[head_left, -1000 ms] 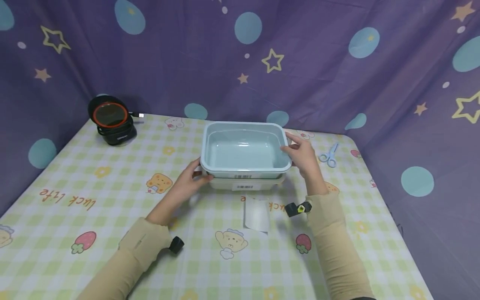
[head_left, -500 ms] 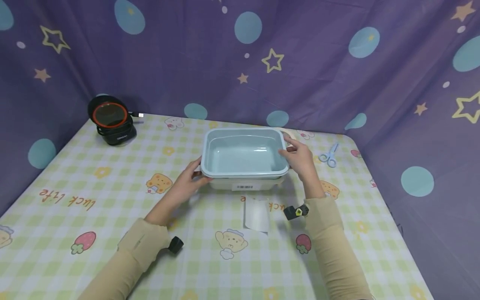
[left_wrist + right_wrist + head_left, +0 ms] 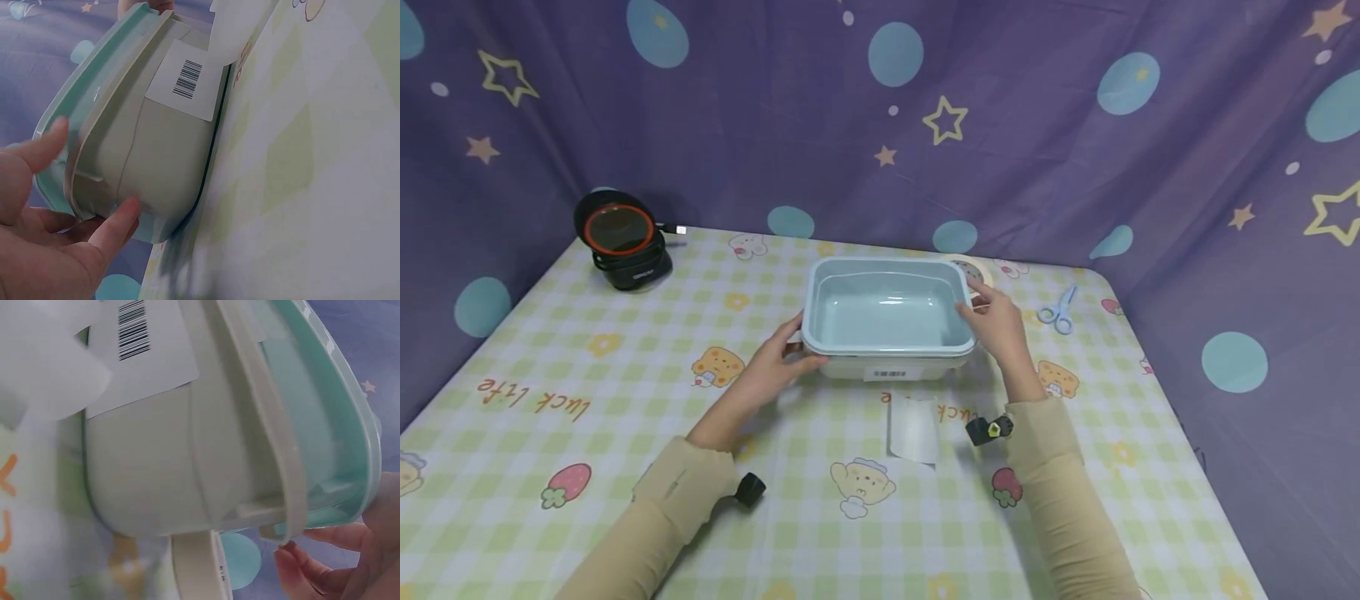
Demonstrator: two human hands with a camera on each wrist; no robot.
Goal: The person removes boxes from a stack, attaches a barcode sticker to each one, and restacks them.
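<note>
A light-blue plastic box (image 3: 891, 304) sits nested in a cream plastic box (image 3: 842, 367), which stands on the table with a barcode label (image 3: 184, 81) on its front. My left hand (image 3: 771, 367) is at the left end, its fingers round the cream box's side just under the rims. On the right, my right hand (image 3: 997, 321) holds the blue box's end, thumb over the rim and fingers outside. In the right wrist view, its fingertips (image 3: 294, 565) lie right by the cream box's rim corner. The fingers behind the rims are partly hidden.
A curled white sheet (image 3: 913, 429) lies in front of the boxes. Behind their right corner is a round cream-edged object (image 3: 973, 271), partly hidden. Blue scissors (image 3: 1057, 311) lie to the right. An opened black round case (image 3: 632, 267) stands at the back left, before a purple curtain (image 3: 737, 125).
The blue box has come down into the cream box, its own label now hidden. My right hand has dropped slightly with it and shifted left. The left hand has stayed in place.
</note>
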